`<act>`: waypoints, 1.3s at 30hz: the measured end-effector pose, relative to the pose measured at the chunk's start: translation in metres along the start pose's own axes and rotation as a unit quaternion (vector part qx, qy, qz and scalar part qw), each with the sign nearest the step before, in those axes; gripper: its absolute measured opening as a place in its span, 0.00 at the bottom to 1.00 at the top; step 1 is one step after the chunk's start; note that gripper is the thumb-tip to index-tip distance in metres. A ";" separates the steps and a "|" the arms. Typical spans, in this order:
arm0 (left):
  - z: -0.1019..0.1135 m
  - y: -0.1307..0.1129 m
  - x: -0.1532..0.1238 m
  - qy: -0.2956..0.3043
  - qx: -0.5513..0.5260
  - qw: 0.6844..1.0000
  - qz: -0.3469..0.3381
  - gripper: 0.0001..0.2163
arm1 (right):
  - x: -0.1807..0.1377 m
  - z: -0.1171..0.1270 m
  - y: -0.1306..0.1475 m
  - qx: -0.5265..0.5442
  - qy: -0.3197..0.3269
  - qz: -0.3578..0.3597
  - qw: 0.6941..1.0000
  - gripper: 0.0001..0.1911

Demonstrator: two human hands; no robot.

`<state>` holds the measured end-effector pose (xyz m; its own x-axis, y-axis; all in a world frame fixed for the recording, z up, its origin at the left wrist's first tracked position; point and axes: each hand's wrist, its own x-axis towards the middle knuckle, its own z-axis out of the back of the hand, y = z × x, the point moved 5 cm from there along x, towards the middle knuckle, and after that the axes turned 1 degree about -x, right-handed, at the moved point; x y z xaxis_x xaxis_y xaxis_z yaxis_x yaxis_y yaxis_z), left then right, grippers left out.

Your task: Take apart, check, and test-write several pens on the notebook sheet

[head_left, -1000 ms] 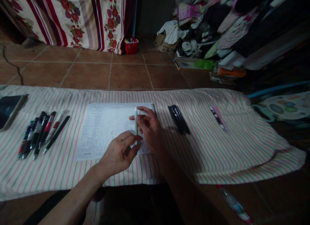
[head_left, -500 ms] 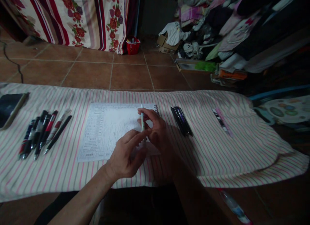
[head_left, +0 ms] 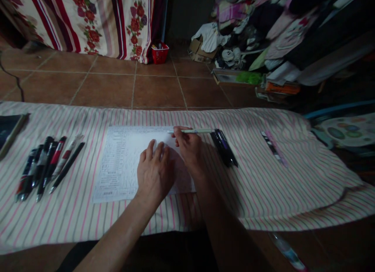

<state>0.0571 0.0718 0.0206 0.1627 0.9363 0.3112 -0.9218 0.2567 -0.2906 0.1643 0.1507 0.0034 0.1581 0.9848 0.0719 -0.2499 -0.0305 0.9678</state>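
Note:
My right hand (head_left: 189,147) is closed round a pale, slim pen (head_left: 200,130). The pen lies almost level, one end pointing left over the top of a printed sheet (head_left: 117,159) and the other reaching right. Flat on the lower middle of that sheet rests my left hand (head_left: 155,166), fingers spread and holding nothing. Handwritten marks cover part of the paper. Just right of the right hand lie several dark pens (head_left: 225,149) side by side. A larger group of black, red and clear pens (head_left: 48,164) is spread to the left of the sheet.
A striped cloth (head_left: 258,194) covers the table. A dark flat device (head_left: 10,131) sits at the left edge, and a pink and a black-and-white stick (head_left: 274,149) lie at right. Beyond are a red basket (head_left: 160,53) and piled clothes. A bottle (head_left: 288,250) lies below the near edge.
My hands have come apart. The left has let go of the pen area and flattened on the sheet. In my right hand the pen has turned from upright to nearly level.

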 end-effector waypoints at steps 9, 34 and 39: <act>-0.005 0.004 -0.004 0.038 0.005 0.999 0.002 0.18 | -0.006 -0.024 0.009 -0.125 0.065 0.049 0.989 0.14; -0.006 0.005 -0.005 0.034 0.006 0.999 -0.001 0.18 | -0.008 -0.022 0.010 -0.186 0.047 0.052 0.980 0.14; -0.006 0.005 -0.005 0.032 0.009 0.999 -0.005 0.17 | -0.010 -0.025 0.011 -0.243 0.058 0.048 0.967 0.13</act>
<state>0.0535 0.0700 0.0126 0.1938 0.9471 0.2557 -0.9263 0.2625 -0.2702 0.1363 0.1446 0.0076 0.0100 0.9949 0.1006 -0.6822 -0.0668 0.7281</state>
